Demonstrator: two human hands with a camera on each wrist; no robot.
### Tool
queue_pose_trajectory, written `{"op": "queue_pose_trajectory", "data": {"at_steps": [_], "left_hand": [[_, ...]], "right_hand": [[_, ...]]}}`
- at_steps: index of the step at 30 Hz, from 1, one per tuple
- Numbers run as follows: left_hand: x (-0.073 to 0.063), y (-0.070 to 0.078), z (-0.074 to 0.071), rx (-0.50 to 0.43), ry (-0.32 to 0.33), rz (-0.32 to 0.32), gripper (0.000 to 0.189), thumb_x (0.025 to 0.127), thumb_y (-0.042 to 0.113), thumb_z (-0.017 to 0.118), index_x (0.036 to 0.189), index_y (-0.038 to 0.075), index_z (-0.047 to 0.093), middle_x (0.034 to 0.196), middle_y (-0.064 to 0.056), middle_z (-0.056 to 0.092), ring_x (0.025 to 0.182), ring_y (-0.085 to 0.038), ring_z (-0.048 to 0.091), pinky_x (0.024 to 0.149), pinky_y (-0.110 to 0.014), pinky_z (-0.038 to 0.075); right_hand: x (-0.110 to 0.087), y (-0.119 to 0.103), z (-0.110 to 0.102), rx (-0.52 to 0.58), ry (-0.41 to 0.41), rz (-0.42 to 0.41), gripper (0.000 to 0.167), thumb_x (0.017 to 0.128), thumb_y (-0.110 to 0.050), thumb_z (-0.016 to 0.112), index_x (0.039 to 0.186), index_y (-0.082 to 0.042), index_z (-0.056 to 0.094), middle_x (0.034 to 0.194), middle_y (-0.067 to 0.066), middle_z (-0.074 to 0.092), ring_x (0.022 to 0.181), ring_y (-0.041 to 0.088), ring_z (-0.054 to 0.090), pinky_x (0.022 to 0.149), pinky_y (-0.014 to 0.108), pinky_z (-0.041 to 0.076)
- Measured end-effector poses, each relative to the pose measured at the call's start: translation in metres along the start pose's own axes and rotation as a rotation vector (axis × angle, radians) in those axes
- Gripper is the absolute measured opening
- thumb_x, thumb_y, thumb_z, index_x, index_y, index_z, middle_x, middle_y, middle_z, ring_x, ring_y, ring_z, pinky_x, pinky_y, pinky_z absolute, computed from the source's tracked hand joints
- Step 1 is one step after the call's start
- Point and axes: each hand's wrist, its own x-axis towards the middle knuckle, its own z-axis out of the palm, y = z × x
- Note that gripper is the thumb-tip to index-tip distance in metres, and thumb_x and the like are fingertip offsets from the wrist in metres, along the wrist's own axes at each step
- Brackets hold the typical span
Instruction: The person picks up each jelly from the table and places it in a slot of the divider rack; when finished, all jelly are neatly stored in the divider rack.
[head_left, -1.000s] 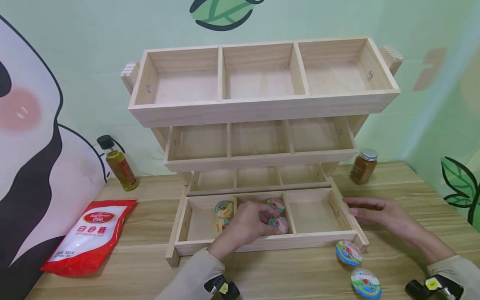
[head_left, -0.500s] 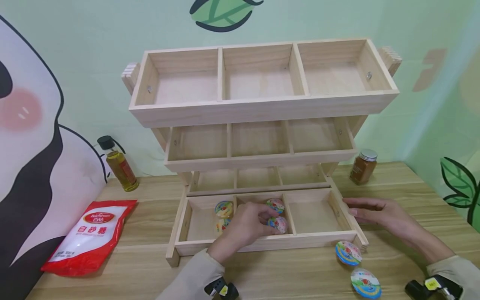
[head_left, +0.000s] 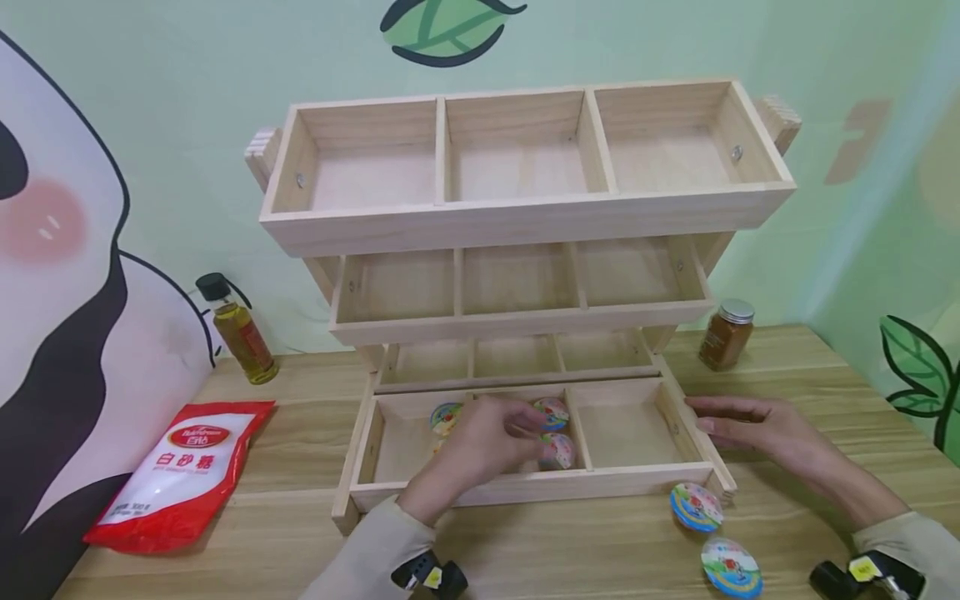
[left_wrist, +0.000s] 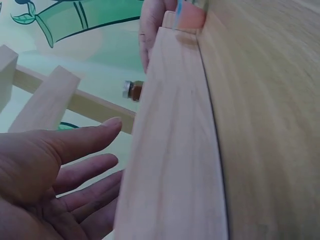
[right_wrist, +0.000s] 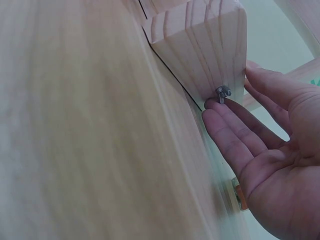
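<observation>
My left hand is over the middle compartment of the lowest wooden tray, fingers loosely extended and holding nothing. Just right of its fingertips, inside that compartment, lie two small jelly cups with printed lids, a rear cup and a front cup. A yellowish cup shows in the left compartment, partly covered by the hand. My right hand touches the right end of the rack; in the right wrist view its fingertips rest against the wooden end piece near a metal wing nut.
Two blue-rimmed jelly cups, a nearer one and a farther one, lie on the table before the rack. Upper trays overhang the lowest one. An oil bottle and red sugar bag stand left; a brown jar stands right.
My left hand has let go of the front jelly cup in the middle compartment and drawn slightly left, covering more of the left compartment's cups. The right hand stays put.
</observation>
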Motion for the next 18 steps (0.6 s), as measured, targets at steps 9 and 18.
{"op": "queue_pose_trajectory", "data": {"at_steps": [9,18], "left_hand": [[-0.002,0.018,0.007,-0.067,0.059,0.123,0.033,0.086,0.015,0.091,0.114,0.0,0.079,0.111,-0.013,0.079,0.098,-0.025,0.077,0.082,-0.025,0.061],[-0.001,0.042,0.026,-0.1,0.063,0.182,0.027,0.089,0.008,0.086,0.115,0.003,0.08,0.109,-0.01,0.079,0.097,-0.021,0.077,0.083,-0.022,0.06]], "right_hand": [[-0.001,0.002,-0.001,0.063,-0.011,-0.039,0.051,0.106,-0.027,0.068,0.148,0.001,0.059,0.154,0.028,0.05,0.111,0.005,0.069,0.091,0.027,0.059],[-0.001,0.002,-0.001,0.067,-0.014,-0.046,0.051,0.106,-0.028,0.068,0.148,-0.001,0.06,0.153,0.027,0.052,0.111,0.005,0.069,0.091,0.026,0.059]]}}
